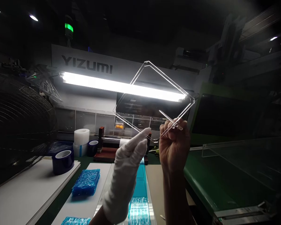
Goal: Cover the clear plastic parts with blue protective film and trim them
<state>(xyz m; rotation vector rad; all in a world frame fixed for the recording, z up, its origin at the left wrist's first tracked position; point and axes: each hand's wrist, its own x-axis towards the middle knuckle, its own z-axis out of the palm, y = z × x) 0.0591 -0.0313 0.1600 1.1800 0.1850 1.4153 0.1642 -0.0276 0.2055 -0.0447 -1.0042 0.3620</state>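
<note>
The right hand (174, 147) clamps a clear panel (170, 79), up above both hands, and a slim tool (165, 115); gloved left hand (131, 151) at its lower edge, grip unclear; handling looks unfinished

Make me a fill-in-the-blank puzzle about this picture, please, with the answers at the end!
1. The left hand wears a glove coloured ____.
2. The bare hand holding the clear panel is the person's ____ one.
3. The big letters above the long lamp spell ____.
4. The small signal light up at the picture's left glows ____.

Missing words: white; right; YIZUMI; green.
</note>
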